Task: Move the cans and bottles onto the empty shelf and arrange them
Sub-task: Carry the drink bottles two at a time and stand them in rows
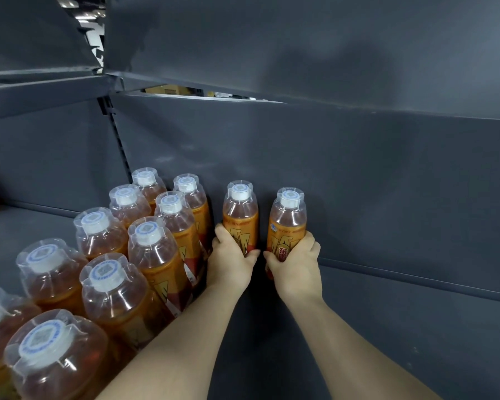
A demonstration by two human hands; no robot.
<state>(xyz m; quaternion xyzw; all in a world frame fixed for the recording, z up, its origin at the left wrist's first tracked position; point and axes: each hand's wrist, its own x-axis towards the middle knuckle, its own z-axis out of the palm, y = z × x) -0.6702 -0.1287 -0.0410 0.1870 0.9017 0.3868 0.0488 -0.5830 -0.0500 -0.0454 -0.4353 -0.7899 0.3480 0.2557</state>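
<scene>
Grip of the left hand (pixel 231 256) curls round the left bottle (pixel 240 219) and the right hand (pixel 298 264) wraps the right bottle (pixel 288 223), both upright at the shelf (pixel 387 327) back, beside stocked rows (pixel 153 246).

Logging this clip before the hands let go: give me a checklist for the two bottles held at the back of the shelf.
1. Hold of left grip on the clear plastic bottle of amber drink with white cap: ok, fingers curled round it.
2. Hold of right grip on the matching bottle beside it: ok.
3. Both bottles upright: ok.
4. Bases seated on the dark grey metal shelf: cannot tell, the grips hide them.
5. In line with the rearmost stocked bottles of the same drink: ok, roughly.
</scene>
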